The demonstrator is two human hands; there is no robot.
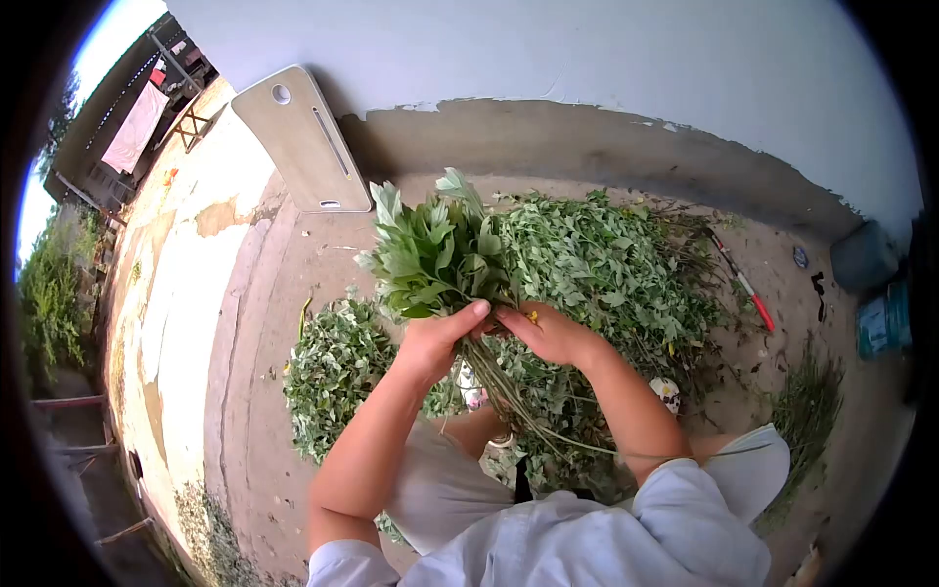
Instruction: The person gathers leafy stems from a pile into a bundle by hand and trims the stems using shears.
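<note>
- Left hand (438, 338) and right hand (550, 335) both pinching the leafy bunch (427, 262) by its stems (494, 377)
- Looks light, kinda floppy; leaves (406, 256) probably bruise, so grab below them

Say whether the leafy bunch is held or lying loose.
Held: the left hand and right hand grip the leafy bunch by its stems.

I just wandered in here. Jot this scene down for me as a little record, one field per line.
Held: bundle of long-stemmed green leafy plants, leaves pointing away from the person
Left hand: gripping the bundle
Right hand: gripping it too, thumbs close together
Beyond the hands: large green leafy heap
To the left: smaller green leafy heap
Far right: long thin red-handled tool, on the floor
</note>
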